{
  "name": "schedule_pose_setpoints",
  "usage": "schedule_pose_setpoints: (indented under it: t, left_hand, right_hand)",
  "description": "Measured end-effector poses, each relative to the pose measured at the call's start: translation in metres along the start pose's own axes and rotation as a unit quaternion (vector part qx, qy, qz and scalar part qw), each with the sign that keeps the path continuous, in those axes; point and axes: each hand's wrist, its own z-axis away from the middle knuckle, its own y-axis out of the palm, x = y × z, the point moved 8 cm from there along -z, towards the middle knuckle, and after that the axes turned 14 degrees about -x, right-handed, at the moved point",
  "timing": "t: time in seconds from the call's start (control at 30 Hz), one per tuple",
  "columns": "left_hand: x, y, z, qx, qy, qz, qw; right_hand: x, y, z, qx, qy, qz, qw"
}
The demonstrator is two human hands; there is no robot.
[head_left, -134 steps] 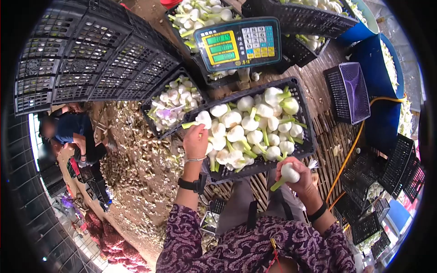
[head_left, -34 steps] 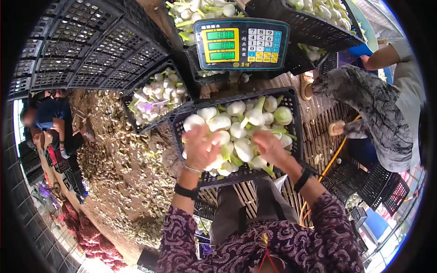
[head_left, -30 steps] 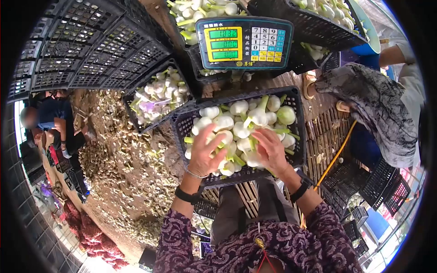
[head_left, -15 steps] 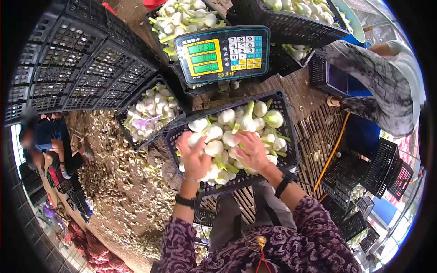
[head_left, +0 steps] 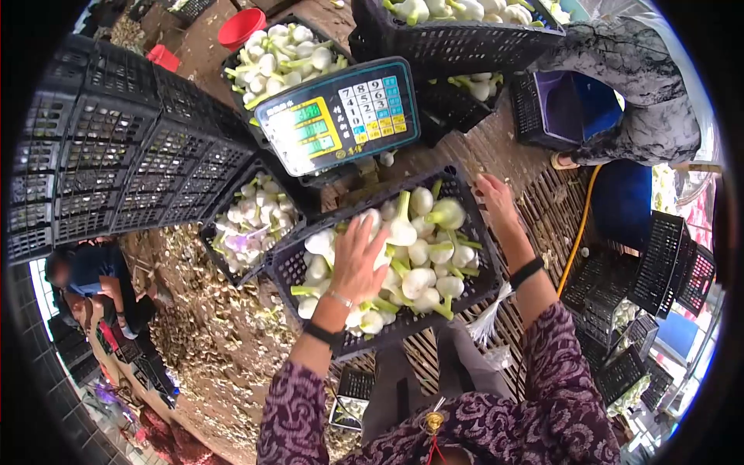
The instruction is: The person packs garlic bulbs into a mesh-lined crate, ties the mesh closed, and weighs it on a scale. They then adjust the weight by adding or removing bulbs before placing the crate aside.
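A black plastic crate (head_left: 399, 339) of fresh garlic bulbs (head_left: 418, 283) with green cut stems stands before me. My left hand (head_left: 358, 267) lies palm down on the bulbs at the left half, its fingers spread and open. Just outside the crate's right side is my right hand (head_left: 496, 203), fingers partly extended and right beside the rim, no bulb showing in it. Behind the crate, a digital scale display (head_left: 341, 116) with lit green readouts and a number keypad is tilted towards me.
More garlic crates stand at the left (head_left: 256, 221), behind the display (head_left: 283, 62) and at the top (head_left: 465, 43). Tall stacked black crates (head_left: 116, 147) rise on the left. A person (head_left: 651, 85) stands at right; another (head_left: 101, 279) is at far left. A yellow hose (head_left: 581, 225) crosses the slatted floor.
My right hand has left the bulbs and moved out to the crate's right side. My left hand has shifted up and right over the bulbs. The view has turned slightly.
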Motion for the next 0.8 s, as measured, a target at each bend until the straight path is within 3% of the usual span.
schedule_pose_setpoints:
  t: [0.07, 0.1, 0.17, 0.2, 0.27, 0.37, 0.4, 0.47, 0.53, 0.6, 0.67, 0.73, 0.8]
  left_hand:
    - [0.017, -0.003, 0.014, 0.02, -0.034, -0.036, 0.999]
    - [0.02, -0.006, 0.014, 0.026, -0.042, -0.045, 0.998]
    - [0.044, -0.025, 0.0, -0.048, -0.186, 0.132, 0.973]
    - [0.051, -0.041, -0.006, -0.104, -0.23, 0.147, 0.956]
    - [0.044, -0.029, -0.008, -0.084, -0.095, 0.034, 0.991]
    - [0.01, 0.01, 0.006, 0.007, 0.068, -0.097, 0.993]
    - [0.011, 0.018, 0.01, 0.007, 0.068, -0.094, 0.993]
    - [0.021, 0.03, -0.004, -0.029, 0.049, -0.174, 0.983]
    - [0.015, 0.023, -0.008, -0.032, 0.052, -0.16, 0.985]
    - [0.007, 0.013, -0.011, 0.053, 0.003, -0.026, 0.998]
    - [0.025, -0.009, -0.021, -0.055, -0.07, 0.077, 0.993]
    - [0.054, -0.032, -0.044, -0.104, -0.124, 0.001, 0.987]
    - [0.117, -0.003, -0.047, -0.008, -0.269, 0.112, 0.957]
  right_hand:
    - [-0.035, 0.029, -0.017, 0.078, 0.09, 0.081, 0.99]
    - [-0.05, 0.04, -0.03, 0.096, 0.066, 0.107, 0.987]
    - [-0.076, 0.058, -0.049, 0.13, 0.06, 0.061, 0.988]
    - [-0.088, 0.067, -0.055, 0.149, 0.063, 0.007, 0.987]
    - [-0.072, 0.067, -0.044, 0.165, 0.107, -0.018, 0.98]
    - [-0.08, 0.073, -0.044, 0.213, 0.177, -0.027, 0.961]
    - [-0.085, 0.073, -0.04, 0.243, 0.209, -0.018, 0.947]
    - [-0.07, 0.075, -0.055, 0.228, 0.204, -0.017, 0.952]
    - [-0.063, 0.079, -0.047, 0.215, 0.227, -0.014, 0.95]
    - [-0.053, 0.077, -0.05, 0.221, 0.247, -0.016, 0.943]
    - [-0.057, 0.079, -0.051, 0.223, 0.273, -0.019, 0.936]
    - [-0.053, 0.088, -0.061, 0.204, 0.22, -0.063, 0.952]
    - [-0.037, 0.082, -0.058, 0.176, 0.216, -0.111, 0.954]
